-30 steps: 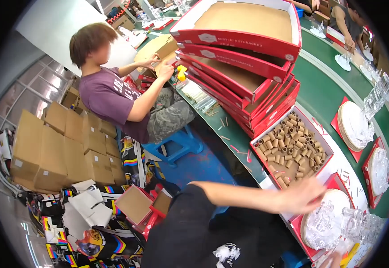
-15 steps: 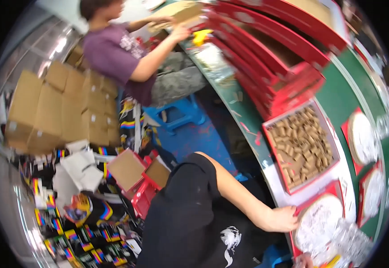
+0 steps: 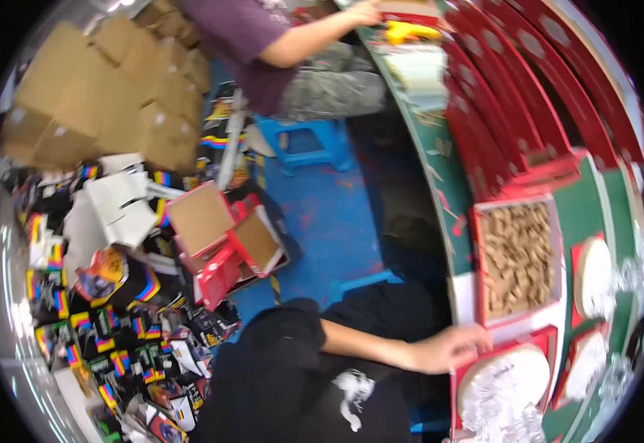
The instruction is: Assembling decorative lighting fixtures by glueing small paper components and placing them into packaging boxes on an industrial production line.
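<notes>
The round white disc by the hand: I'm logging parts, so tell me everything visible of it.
The round white disc looks flat, with a pale rim. It lies in a shallow red tray; clear, shiny, plastic-looking material covers its lower part. The left hand is at the tray's upper left, near the disc; blur hides whether they touch. Its material is unclear.

The scene is brightly and fairly evenly lit, with pale glare streaked down the glossy grey surface toward 8 o'clock and small glints scattered over the clear plastic pieces at 5 o'clock, while deep shadow is held beneath the green workbench, just right of centre. Motion blur is spread across the frame, the cardboard cartons at 10 o'clock being visibly smeared. Toward 2 o'clock, the stacked red trays are bowed by fisheye distortion, and the corners are blacked out.
</notes>
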A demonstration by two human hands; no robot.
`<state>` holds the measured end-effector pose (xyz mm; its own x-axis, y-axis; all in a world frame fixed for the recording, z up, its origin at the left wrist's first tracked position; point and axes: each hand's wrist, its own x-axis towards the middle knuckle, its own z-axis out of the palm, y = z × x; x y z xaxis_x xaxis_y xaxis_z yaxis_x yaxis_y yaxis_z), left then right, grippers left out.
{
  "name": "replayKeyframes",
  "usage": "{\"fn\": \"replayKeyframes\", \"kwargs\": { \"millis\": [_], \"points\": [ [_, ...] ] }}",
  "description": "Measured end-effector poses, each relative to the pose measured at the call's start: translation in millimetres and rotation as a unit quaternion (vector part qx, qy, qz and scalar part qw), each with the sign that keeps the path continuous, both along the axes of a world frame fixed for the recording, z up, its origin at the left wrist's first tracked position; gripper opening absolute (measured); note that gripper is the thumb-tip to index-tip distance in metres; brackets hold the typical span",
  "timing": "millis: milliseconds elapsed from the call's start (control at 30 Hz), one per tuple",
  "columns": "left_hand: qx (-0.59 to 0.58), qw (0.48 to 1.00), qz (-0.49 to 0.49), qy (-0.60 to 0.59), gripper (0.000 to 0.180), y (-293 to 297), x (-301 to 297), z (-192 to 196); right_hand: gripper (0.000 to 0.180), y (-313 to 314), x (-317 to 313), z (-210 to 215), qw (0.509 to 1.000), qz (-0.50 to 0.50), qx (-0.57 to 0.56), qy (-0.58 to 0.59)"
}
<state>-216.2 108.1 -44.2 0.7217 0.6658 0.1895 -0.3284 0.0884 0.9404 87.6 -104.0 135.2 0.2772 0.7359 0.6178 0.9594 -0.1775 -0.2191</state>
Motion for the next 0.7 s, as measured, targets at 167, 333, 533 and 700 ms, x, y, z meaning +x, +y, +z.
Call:
{"fn": "replayKeyframes", "kwargs": {
  "millis": [167,333,533,700],
  "points": [
    [-0.588,0.779,-0.218,-0.011,0.047,-4,4,-11,0.071,-54,-80,22,0.985,0.011,0.069,0.159],
    [-0.644,0.706,-0.277,0.098,0.058,-13,18,23,0.069,-29,-112,9,0.921,0.076,0.208,0.319],
    [-0.706,0.556,-0.411,-0.156,0.075,-4,12,25,0.085,-39,-99,29,0.940,-0.123,0.223,0.227],
    [-0.203,0.948,-0.244,0.030,0.058,68,7,42,0.077,14,-48,11,0.969,-0.097,0.119,0.193]
  ]
}}
